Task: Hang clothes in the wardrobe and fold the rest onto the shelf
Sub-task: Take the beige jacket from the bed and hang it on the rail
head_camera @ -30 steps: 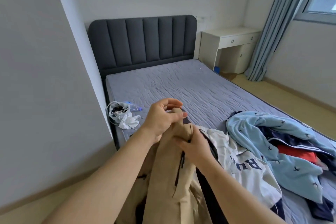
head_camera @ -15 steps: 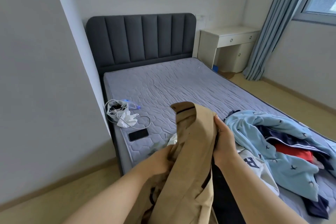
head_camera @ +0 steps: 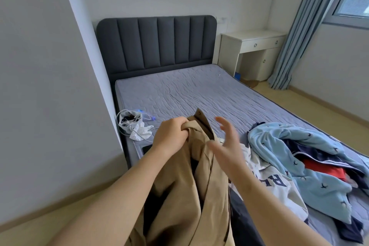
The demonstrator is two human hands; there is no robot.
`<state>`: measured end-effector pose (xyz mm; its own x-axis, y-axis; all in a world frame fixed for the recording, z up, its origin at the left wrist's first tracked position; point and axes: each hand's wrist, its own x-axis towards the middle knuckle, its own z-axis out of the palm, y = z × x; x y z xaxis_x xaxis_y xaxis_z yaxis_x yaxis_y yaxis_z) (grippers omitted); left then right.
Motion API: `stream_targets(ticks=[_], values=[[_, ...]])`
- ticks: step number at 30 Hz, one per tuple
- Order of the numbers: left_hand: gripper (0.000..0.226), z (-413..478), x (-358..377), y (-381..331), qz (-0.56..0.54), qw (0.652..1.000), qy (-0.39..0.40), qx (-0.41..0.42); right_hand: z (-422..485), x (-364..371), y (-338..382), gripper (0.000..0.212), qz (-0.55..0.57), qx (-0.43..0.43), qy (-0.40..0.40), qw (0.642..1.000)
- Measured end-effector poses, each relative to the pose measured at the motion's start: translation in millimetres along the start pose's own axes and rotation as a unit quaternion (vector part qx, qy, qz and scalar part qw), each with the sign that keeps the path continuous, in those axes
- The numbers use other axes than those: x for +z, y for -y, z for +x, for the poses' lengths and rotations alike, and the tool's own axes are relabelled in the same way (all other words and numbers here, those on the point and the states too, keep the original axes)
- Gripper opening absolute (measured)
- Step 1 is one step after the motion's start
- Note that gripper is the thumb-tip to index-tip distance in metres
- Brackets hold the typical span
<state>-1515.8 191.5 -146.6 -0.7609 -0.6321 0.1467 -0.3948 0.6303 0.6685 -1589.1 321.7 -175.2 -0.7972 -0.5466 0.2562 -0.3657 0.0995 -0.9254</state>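
A tan garment (head_camera: 187,191) with a button at its top hangs in front of me over the bed's foot. My left hand (head_camera: 171,136) is clenched on its upper edge. My right hand (head_camera: 227,142) hovers just right of the cloth, fingers spread, holding nothing. To the right on the mattress lies a heap of clothes: a white top with dark letters (head_camera: 271,181), a light blue garment with small bird prints (head_camera: 311,158), something red (head_camera: 323,168) and dark navy pieces (head_camera: 351,229). No wardrobe or shelf is in view.
The grey mattress (head_camera: 199,94) has a dark padded headboard (head_camera: 157,44). A small pouch with cables and crumpled tissue (head_camera: 133,124) and a black phone (head_camera: 146,149) lie at its left edge. A white desk (head_camera: 253,48) and blue curtain (head_camera: 299,32) stand at the right.
My left hand rose from under the tan garment and took its top edge. My right hand let go of the cloth and opened beside it.
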Motion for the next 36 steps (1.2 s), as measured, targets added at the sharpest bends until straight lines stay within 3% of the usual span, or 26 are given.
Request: stream_targets(ticks=[3,7,9,14,17,19,21,24,26,28,30,32,33,35,36], values=[[0.026,-4.5,-14.9,-12.0,0.006,0.999,-0.011,0.037,3.5,13.6,8.6,0.058,-0.077,0.013,0.141,0.987],[0.025,-7.0,-31.1,-12.0,0.016,0.996,-0.05,0.073,5.8,15.0,9.1,0.029,-0.306,0.016,0.139,0.942],[0.025,-6.4,-36.7,-7.8,0.022,0.995,-0.068,0.074,7.8,15.5,11.6,0.039,-0.389,-0.013,0.134,0.911],[0.028,0.8,-58.1,-1.5,-0.001,0.986,-0.147,0.074,10.9,22.4,17.0,0.071,-0.448,-0.067,0.1,0.886],[0.026,11.1,-83.5,-9.9,-0.029,0.97,-0.225,0.086,24.4,28.5,34.3,0.078,-0.432,-0.055,0.109,0.894],[0.023,19.5,-106.4,-20.3,-0.053,0.954,-0.275,0.111,39.4,33.9,58.1,0.073,-0.375,-0.064,0.107,0.919],[0.021,25.7,-130.5,-30.9,-0.079,0.935,-0.319,0.134,52.5,40.5,88.9,0.065,-0.275,-0.111,0.08,0.952],[0.02,30.8,-165.8,-38.9,-0.145,0.892,-0.404,0.144,65.2,46.0,130.5,0.059,-0.147,-0.193,0.018,0.97],[0.022,33.0,-183.9,-33.5,-0.161,0.881,-0.42,0.145,67.5,43.3,147.0,0.057,0.022,-0.17,0.047,0.984],[0.023,34.2,-192.8,-18.4,-0.143,0.899,-0.395,0.122,66.3,33.3,150.4,0.053,0.221,-0.097,0.119,0.963],[0.023,34.5,-190.8,3.6,-0.122,0.918,-0.37,0.078,65.8,24.5,142.0,0.051,0.336,-0.012,0.176,0.925],[0.024,33.7,-181.8,23.0,-0.107,0.931,-0.347,0.046,66.4,22.9,127.7,0.048,0.343,0.056,0.183,0.919],[0.023,33.7,-176.8,28.8,-0.098,0.936,-0.336,0.041,67.9,25.9,119.7,0.046,0.303,0.075,0.162,0.936],[0.022,34.8,-168.0,32.1,-0.08,0.944,-0.317,0.039,72.8,36.9,106.3,0.041,0.111,0.086,0.075,0.987],[0.021,35.7,-164.5,30.7,-0.074,0.948,-0.307,0.04,75.0,43.3,102.9,0.041,-0.004,0.083,0.016,0.996]])
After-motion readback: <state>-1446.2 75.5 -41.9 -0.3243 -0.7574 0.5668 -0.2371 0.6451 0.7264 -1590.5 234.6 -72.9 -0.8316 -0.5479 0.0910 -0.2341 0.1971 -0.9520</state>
